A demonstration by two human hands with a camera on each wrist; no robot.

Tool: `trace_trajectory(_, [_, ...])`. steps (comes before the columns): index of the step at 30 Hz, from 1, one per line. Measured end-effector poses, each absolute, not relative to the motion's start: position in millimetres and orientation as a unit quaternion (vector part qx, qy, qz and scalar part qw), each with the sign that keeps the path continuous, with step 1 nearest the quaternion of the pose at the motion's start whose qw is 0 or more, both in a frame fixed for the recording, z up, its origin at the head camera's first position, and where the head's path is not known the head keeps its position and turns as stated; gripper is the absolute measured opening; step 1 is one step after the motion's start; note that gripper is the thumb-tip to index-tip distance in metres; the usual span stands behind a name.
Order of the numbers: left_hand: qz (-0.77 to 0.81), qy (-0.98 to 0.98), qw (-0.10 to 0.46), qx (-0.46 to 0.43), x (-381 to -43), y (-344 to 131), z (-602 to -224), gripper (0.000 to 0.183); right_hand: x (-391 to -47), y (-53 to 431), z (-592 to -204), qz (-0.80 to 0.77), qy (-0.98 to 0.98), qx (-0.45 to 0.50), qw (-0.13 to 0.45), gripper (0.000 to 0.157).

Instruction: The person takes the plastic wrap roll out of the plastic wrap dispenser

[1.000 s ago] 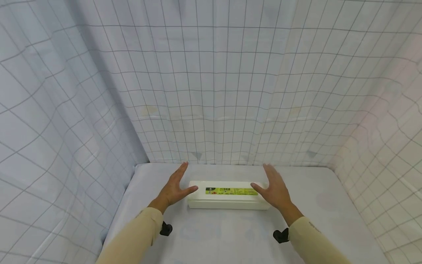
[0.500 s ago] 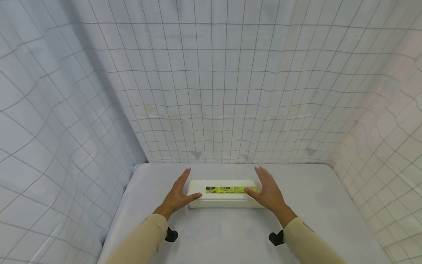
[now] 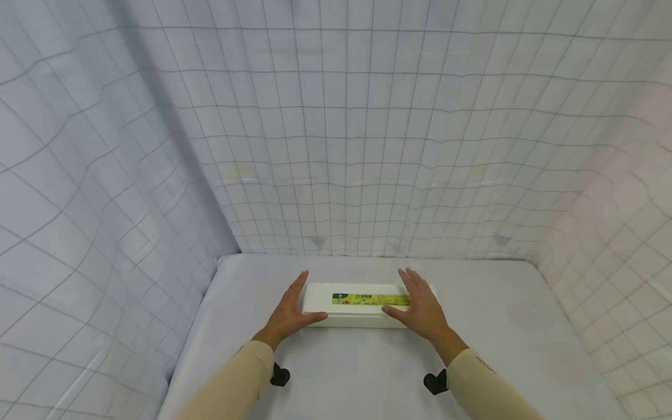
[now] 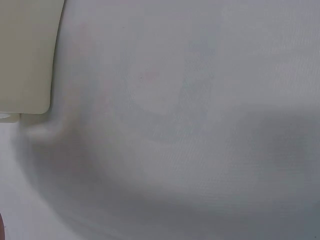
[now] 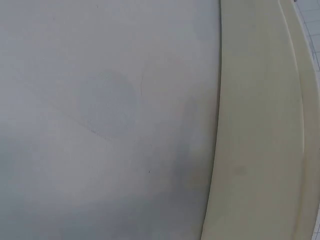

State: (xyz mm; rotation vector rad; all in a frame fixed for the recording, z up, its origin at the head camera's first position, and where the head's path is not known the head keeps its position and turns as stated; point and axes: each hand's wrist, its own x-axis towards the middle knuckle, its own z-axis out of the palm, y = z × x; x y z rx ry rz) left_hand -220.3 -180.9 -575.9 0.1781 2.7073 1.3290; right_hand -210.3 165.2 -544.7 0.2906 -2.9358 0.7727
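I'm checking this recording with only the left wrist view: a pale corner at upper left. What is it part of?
Observer: A long white box, lying lengthwise from left to right in the head view.
Operator: Does it carry any marking? I see none here.
Observer: Yes, a yellow-green label on its top.
Operator: And where's the right hand?
Observer: In the head view, the right hand overlaps the right part of the box; whether it touches, I can't tell.
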Motion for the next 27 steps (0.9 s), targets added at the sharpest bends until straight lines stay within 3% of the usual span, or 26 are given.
trace_trajectory(20, [0.499,0.865,0.058,0.013,-216.6,-172.7,-609.5,0.137,-218.4,143.2,-558.7,0.142,-0.964,0.206,0.089,0.108])
trace_trajectory(27, [0.520,0.851,0.067,0.001,-213.6,-172.1,-616.2,0.139,-225.4,138.8,-560.9,0.103,-0.968,0.221,0.064,0.107])
